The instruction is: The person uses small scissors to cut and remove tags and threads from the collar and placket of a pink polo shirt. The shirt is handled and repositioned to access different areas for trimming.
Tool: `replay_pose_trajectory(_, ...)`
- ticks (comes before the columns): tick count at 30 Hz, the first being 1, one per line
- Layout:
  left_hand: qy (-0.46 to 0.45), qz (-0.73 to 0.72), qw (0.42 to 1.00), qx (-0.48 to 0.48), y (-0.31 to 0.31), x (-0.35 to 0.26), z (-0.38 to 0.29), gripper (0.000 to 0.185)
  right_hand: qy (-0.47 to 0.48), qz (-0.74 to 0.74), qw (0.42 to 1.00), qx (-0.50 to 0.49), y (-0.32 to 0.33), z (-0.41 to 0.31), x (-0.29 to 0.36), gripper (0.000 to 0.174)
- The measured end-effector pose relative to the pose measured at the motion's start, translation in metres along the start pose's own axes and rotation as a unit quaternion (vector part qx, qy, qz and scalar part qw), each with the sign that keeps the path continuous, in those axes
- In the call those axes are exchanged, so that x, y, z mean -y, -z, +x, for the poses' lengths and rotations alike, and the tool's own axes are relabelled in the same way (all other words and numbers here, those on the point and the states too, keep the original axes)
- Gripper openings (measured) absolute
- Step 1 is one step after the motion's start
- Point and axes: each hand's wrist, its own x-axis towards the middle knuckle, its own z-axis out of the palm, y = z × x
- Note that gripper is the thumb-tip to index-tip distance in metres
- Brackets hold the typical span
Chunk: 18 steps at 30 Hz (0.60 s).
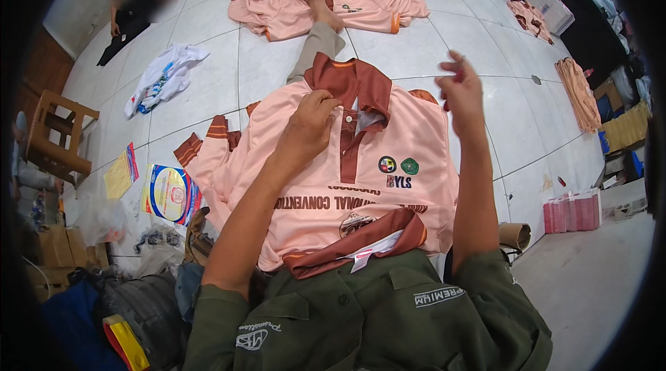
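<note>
A pink polo shirt (307,204) with a brown collar lies across my lap, its collar end pointing away from me. At the neck, my left hand (311,122) pinches the fabric beside the brown button placket (349,155). A white button shows just right of those fingers. My right hand (462,92) is raised to the right of the collar, apart from the shirt. A small dark red object (459,76) shows between its fingers, too blurred to name. Another brown collar (359,246) with a white label lies near my waist.
More pink shirts (374,6) lie on the tiled floor beyond my bare foot (320,6). White clothing (166,77), a brown plastic stool (57,136) and printed packets (171,191) are at left. Folded peach fabric (577,95) and pink packs (571,212) are at right. A person sits at upper left.
</note>
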Motion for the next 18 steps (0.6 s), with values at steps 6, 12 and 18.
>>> replay_pose_trajectory(6, -0.07, 0.134, 0.985, 0.077, -0.008, 0.007, 0.006, 0.016, -0.024, 0.081, 0.969, 0.233, -0.026, -0.049, 0.004, 0.045)
replay_pose_trajectory(12, -0.03, 0.011, 0.999, -0.034, -0.009, 0.017, 0.002, 0.009, 0.056, -0.027, 0.959, 0.278, -0.039, -0.057, 0.015, 0.048)
replay_pose_trajectory(18, 0.257, -0.321, 0.911, -0.021, 0.003, 0.018, 0.004, 0.011, 0.091, -0.121, 0.945, 0.291, -0.041, -0.057, 0.01, 0.045)
